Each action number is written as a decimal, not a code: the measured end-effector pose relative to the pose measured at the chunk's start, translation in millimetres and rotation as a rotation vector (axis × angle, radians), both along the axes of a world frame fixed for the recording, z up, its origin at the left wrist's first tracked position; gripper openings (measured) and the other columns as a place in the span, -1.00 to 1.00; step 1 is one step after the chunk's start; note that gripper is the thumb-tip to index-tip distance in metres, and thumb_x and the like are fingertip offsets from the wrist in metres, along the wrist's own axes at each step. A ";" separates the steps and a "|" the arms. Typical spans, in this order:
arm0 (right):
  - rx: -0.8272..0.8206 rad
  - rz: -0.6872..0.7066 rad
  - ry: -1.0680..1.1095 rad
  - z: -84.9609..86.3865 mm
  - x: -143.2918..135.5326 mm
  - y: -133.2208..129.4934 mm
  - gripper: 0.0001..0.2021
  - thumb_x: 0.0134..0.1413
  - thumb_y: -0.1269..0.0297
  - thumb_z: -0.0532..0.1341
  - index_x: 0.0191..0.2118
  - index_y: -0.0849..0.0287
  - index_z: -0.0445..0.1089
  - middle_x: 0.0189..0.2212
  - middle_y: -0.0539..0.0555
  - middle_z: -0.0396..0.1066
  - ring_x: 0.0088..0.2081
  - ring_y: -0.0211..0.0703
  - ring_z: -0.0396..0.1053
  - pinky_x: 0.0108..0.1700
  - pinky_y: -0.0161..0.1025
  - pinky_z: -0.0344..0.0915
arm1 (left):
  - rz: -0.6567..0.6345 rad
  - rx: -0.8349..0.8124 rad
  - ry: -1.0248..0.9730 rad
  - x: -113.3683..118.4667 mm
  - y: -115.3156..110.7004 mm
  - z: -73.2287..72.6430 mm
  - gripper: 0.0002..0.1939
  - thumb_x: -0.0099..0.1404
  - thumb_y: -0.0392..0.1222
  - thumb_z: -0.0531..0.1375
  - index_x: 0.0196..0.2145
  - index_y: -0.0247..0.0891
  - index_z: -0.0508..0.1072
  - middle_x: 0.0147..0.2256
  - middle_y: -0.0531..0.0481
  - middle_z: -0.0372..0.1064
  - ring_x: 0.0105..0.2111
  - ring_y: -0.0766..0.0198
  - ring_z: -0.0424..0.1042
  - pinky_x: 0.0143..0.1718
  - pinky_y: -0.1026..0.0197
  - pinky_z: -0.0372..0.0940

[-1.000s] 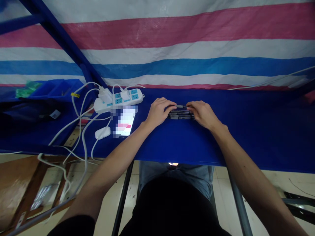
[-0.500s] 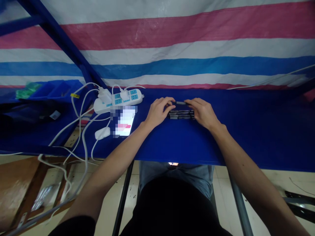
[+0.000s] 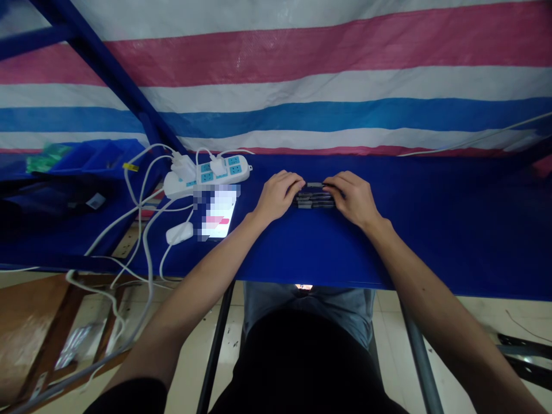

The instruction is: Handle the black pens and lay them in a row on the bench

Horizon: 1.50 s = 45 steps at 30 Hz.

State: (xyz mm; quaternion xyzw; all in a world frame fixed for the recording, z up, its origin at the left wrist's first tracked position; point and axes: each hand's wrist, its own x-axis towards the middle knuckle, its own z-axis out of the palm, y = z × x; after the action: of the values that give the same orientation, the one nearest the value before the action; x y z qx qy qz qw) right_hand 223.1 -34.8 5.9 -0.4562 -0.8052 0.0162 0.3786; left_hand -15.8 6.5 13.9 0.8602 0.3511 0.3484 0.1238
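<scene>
Several dark pens with grey grips lie side by side on the blue table, between my two hands. At the far side of this row is one more pen, lying crosswise with its grey grip showing. My left hand has its fingertips closed at the left end of that pen. At its right end, my right hand pinches it with thumb and fingers. Both hands hide the pen tips and part of the row's ends.
A white power strip with plugs and looping white cables stands to the left. Near it lie a lit phone and a white adapter. Blue bins sit farther left. A striped sheet hangs behind the blue table.
The far pen has come down slightly toward the row, both hands moving with it. My right hand has shifted a little left, and its fingers cover the right ends of the pens differently.
</scene>
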 end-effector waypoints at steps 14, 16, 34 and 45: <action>0.007 -0.012 0.016 0.9 -0.2 -1.0 -0.73 0.41 0.20 0.08 -0.02 0.04 0.53 -0.18 0.16 0.53 -0.11 0.10 0.44 -0.04 0.06 0.39 | -0.032 -0.008 -0.009 -0.5 0.0 -1.8 -0.73 0.56 -0.01 0.06 -0.15 -0.19 0.47 -0.21 -0.05 0.50 -0.17 0.14 0.45 -0.03 0.05 0.34; 0.013 -0.023 0.019 1.7 0.2 -1.5 -0.72 0.42 0.19 0.07 -0.02 0.05 0.53 -0.19 0.17 0.52 -0.12 0.10 0.45 -0.05 0.06 0.39 | -0.033 -0.014 -0.037 -0.3 -0.7 -2.0 -0.77 0.52 -0.02 0.13 -0.04 -0.18 0.44 -0.15 -0.07 0.49 -0.15 0.16 0.47 -0.03 0.08 0.35; 0.058 0.006 0.079 1.8 -1.8 -1.2 -0.73 0.38 0.25 0.16 0.03 -0.01 0.59 -0.16 0.11 0.57 -0.14 0.03 0.48 -0.06 0.05 0.42 | -0.026 0.043 -0.116 -0.5 1.6 -2.2 -0.41 0.61 0.05 -0.11 -0.54 -0.20 0.32 -0.52 0.02 0.33 -0.38 0.22 0.37 -0.17 0.05 0.29; 0.121 -0.001 0.143 -1.5 -0.4 0.6 -0.79 0.36 0.26 0.21 -0.04 0.03 0.60 -0.22 0.10 0.58 -0.18 -0.01 0.50 -0.10 -0.01 0.44 | -0.021 0.072 -0.142 -0.6 4.5 -7.1 -0.79 0.51 -0.02 0.16 -0.17 -0.19 0.47 -0.25 -0.02 0.52 -0.22 0.19 0.48 -0.09 0.09 0.33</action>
State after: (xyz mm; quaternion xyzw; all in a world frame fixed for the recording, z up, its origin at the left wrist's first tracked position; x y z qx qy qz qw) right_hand 222.7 -34.2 4.4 -0.4307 -0.7753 -0.0001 0.4619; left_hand -16.4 11.0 6.8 0.8409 0.3197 0.4197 0.1209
